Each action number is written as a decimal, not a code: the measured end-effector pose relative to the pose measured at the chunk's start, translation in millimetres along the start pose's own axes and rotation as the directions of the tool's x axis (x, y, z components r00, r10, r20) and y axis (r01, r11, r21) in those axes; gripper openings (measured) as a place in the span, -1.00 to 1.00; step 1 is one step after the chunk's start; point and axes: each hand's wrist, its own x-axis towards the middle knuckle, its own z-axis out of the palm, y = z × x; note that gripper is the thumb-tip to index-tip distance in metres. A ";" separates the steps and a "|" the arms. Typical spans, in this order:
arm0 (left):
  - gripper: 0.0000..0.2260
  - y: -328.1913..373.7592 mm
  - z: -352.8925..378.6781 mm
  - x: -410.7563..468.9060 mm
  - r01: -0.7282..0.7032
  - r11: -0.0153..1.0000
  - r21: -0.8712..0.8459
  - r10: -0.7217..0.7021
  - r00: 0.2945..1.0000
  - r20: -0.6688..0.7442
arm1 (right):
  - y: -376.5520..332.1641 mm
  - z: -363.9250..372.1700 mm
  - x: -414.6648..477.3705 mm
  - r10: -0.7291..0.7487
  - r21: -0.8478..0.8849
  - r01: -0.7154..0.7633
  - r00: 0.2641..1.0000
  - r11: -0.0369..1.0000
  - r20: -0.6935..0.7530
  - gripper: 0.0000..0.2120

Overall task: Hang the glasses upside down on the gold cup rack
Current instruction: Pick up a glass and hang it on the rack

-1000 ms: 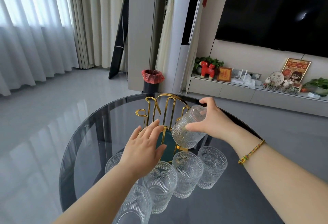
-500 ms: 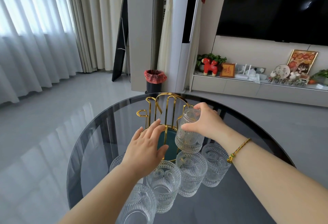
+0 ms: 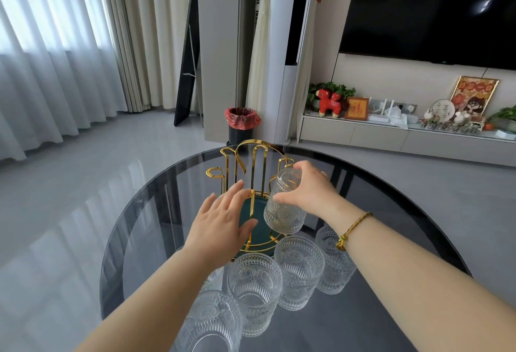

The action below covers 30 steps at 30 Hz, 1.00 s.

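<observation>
The right hand (image 3: 310,192) has its grip closed around an inverted empty glass (image 3: 283,206) at the gold cup rack (image 3: 251,167); the left hand (image 3: 220,223) hovers spread, holding nothing. Four empty glasses (image 3: 298,270) stand upright on the surface (image 3: 145,240).

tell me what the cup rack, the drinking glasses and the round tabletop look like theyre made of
Cup rack: looks like metal strip, polished gold finish, with bright reflections; its base is dark green, material unclear.
Glass in the right hand: clear pressed glass, see-through, with embossed ribs and medallions.
Tabletop: apparently smoked or tinted glass, glossy; it mirrors the room and shows the floor through it.
</observation>
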 end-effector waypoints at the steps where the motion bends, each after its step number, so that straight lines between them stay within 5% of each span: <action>1: -0.55 -0.2 0.6 0.5 0.002 1.000 -0.004 -0.002 1.000 0.001 | 0.7 3.8 -0.2 0.004 0.001 -0.004 1.000 1.000 0.007 -0.21; 20: -0.54 -0.1 3.3 -0.1 0.018 1.000 0.002 -0.018 1.000 -0.015 | 6.7 7.1 -3.3 -0.033 -0.029 0.033 0.999 0.999 0.003 -0.20; 26: -0.54 -0.7 -1.5 -2.5 0.002 1.000 0.012 -0.002 1.000 -0.020 | 37.3 -17.8 -38.1 -0.086 0.139 0.120 0.970 0.983 -0.226 -0.28; 30: -0.55 0.0 -7.3 -6.8 -0.007 1.000 0.025 0.008 0.999 -0.042 | 77.8 -35.5 -60.5 0.047 0.349 0.078 0.940 0.934 -0.337 -0.33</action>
